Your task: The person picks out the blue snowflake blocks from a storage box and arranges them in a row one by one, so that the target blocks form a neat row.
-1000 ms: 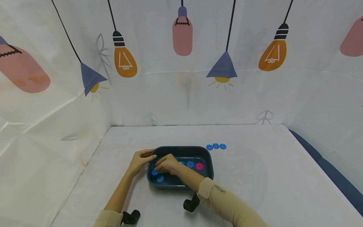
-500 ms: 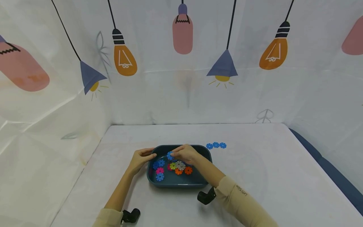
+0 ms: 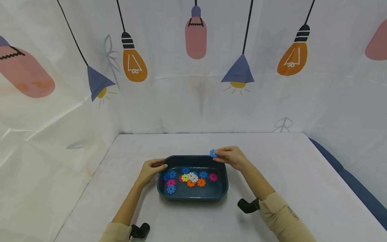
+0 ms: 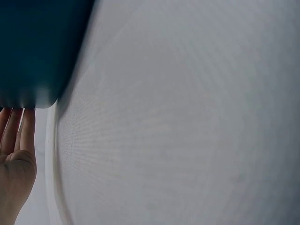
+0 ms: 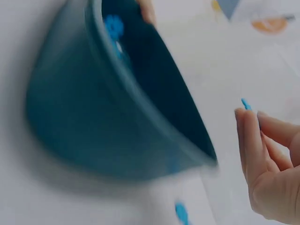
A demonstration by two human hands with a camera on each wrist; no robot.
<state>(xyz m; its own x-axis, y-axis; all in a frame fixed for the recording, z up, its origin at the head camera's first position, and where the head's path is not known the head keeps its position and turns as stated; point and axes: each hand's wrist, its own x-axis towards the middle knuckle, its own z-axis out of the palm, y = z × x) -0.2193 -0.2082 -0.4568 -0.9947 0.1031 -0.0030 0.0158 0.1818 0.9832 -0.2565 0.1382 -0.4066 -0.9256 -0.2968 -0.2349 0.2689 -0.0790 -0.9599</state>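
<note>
A dark teal tray (image 3: 193, 197) sits on the white table with several flower-shaped plastic discs inside, in blue, pink, orange, yellow and white. My left hand (image 3: 151, 171) grips the tray's left end, thumb over the rim, fingers along the outer wall in the left wrist view. Beyond the tray's back right corner, my right hand (image 3: 233, 157) pinches one blue flower disc (image 3: 213, 153) between thumb and fingertips. That disc shows nearly edge-on in the right wrist view. A blue flower disc (image 5: 181, 212) lies on the table beside the tray; the right hand hides this spot in the head view.
The white table (image 3: 302, 188) stretches out around the tray. Behind it hangs a white sheet (image 3: 169, 101) printed with lamps and bulbs. A black wrist camera (image 3: 249, 205) juts from the right sleeve, another wrist camera (image 3: 140, 231) from the left.
My right hand has picked a blue flower disc out of the tray and carried it right, past the back rim. The left hand has stayed at the tray's left end.
</note>
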